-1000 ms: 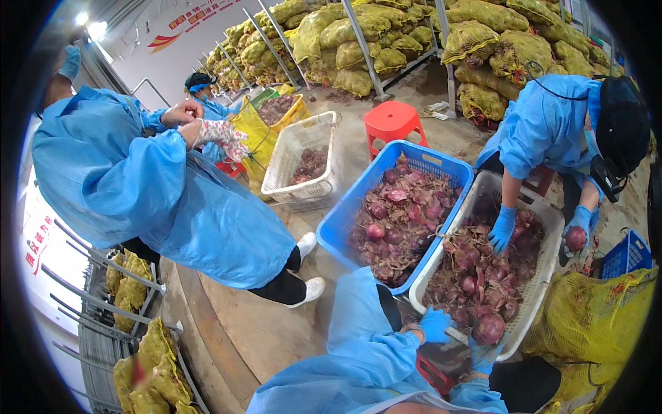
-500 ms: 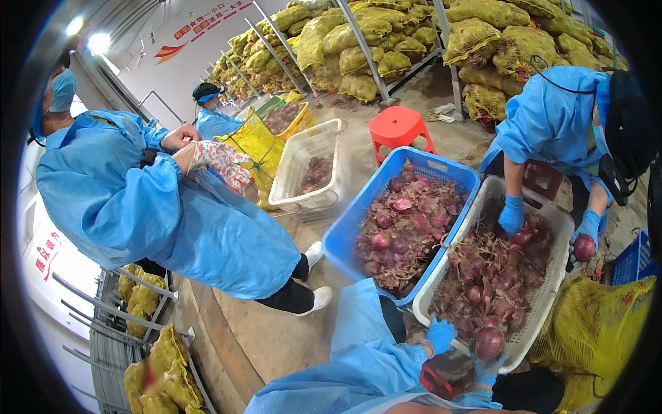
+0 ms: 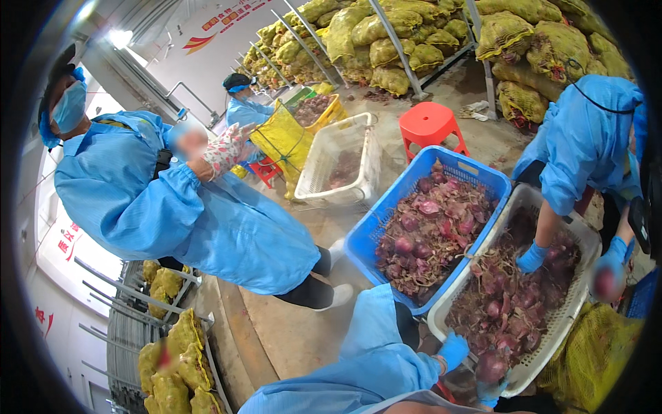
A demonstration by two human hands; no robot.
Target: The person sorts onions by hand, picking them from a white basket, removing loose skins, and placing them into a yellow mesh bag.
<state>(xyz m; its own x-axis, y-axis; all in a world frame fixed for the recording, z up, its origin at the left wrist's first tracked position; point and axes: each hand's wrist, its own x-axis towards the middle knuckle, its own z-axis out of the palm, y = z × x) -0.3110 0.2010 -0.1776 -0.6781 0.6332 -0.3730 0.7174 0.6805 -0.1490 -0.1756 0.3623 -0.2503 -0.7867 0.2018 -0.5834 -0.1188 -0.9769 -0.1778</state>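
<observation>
Two blue-gloved hands of the camera wearer show at the lower edge, both coming from light blue gown sleeves. The left hand [image 3: 453, 350] rests at the near rim of a white plastic slatted crate [image 3: 585, 241] filled with purple-red onions and loose skins; its fingers are curled, though whether the grip closes on anything cannot be told. The right hand [image 3: 491, 393] sits low against the same crate's near corner, just under a large red onion [image 3: 491, 367] and touching it from below, the grip partly hidden, so its state cannot be told either.

Beside the white crate, touching its long side, stands a blue plastic slatted crate [image 3: 386, 221] also holding red onions and peelings. Across the white crate, another person in a light blue gown bends over it, one blue-gloved hand [image 3: 532, 258] down among the onions and the other gloved hand [image 3: 609, 265] raised near the far rim around a blurred onion.

On the left, a person in a blue gown, cap and face mask stands on the concrete floor [image 3: 289, 331], wearing a flowered glove [image 3: 224, 148]. Behind are an empty-looking white crate [image 3: 338, 162], a red plastic stool [image 3: 429, 124], a yellow mesh sack [image 3: 283, 138], and stacked yellow net bags [image 3: 386, 41] on racks.
</observation>
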